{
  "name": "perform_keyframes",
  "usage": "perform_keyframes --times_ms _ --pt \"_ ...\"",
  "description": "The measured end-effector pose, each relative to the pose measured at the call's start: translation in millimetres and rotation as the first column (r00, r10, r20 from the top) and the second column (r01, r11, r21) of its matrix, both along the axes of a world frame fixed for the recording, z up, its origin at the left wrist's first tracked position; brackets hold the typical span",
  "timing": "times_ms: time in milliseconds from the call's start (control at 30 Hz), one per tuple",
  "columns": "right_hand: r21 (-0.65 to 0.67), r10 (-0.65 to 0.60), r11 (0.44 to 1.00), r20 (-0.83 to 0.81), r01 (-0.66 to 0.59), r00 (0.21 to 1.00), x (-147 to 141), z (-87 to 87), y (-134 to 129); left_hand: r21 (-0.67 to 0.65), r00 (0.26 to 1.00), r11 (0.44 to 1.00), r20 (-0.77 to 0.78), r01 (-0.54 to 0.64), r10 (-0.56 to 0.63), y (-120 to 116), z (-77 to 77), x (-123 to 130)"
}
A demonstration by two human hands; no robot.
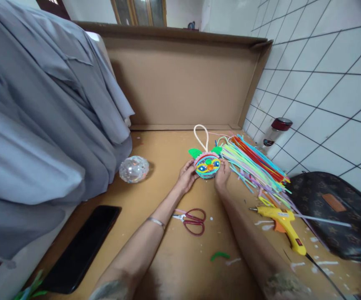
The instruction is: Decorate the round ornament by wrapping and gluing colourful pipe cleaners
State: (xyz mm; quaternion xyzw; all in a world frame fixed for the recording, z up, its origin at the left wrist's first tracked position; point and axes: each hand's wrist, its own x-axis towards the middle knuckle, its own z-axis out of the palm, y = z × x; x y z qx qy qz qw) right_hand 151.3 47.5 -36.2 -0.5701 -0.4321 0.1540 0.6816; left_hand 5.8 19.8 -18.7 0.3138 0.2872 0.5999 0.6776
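Ornament (210, 167) held between left fingers (190, 168) and right fingers (225, 167) near bench's (164, 146) far edge; ears (194, 153) could be bent by over-squeezing.

Soft, fairly bright indoor light covers the bench (161, 233) — cool on the white wall tiles (320, 79), warmer on the bench's tan top. A small hard glint sits on the clear ball (134, 169) near the bench's left edge, with a soft shadow to its right. Deeper shade fills the left end of the cardboard panel (183, 83) along the bench's far edge, beside the grey cloth (52, 104). A pale, diffuse sheen lies toward the bench's near edge, between the forearms. The wide lens bends and stretches things toward the frame's borders; the upper right corner darkens. Fine detail is soft — the leaves (30, 287) at the lower left look smeared.
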Motion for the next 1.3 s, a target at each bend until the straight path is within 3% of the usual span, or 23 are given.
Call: perform_keyframes --times_ms 233,467,633,967,1167,1300 --pt "-0.013 -0.045 0.999 -0.022 0.045 0.999 6.6 -3.4 -0.3 -0.051 0.998 0.998 0.064 0.021 -0.017 -4.7 0.3 9.7" --pt "-0.038 -0.102 0.994 0.062 0.104 0.993 -9.5 -10.5 -6.2 -0.003 1.0 1.0 0.019 0.016 -0.016 -1.4 5.2 -1.1" --pt "-0.057 -0.048 0.997 0.125 0.056 0.991 -12.1 -17.2 -4.8 0.021 0.999 0.999 -0.023 -0.03 0.031 3.0 2.7 -9.9" --pt "-0.077 0.013 0.997 0.118 -0.004 0.993 -7.6 -18.8 -2.0 0.051 0.993 0.994 -0.069 -0.093 0.097 16.3 -20.3 -15.9" --pt "-0.084 0.076 0.994 0.041 -0.073 0.996 0.2 -21.4 3.2 0.053 0.995 0.996 -0.073 -0.064 0.068 18.0 -21.4 -20.3" --pt "-0.08 0.109 0.992 0.087 -0.102 0.99 0.1 -20.6 3.9 0.05 0.996 0.996 -0.053 -0.068 0.071 17.6 -19.9 -21.2"
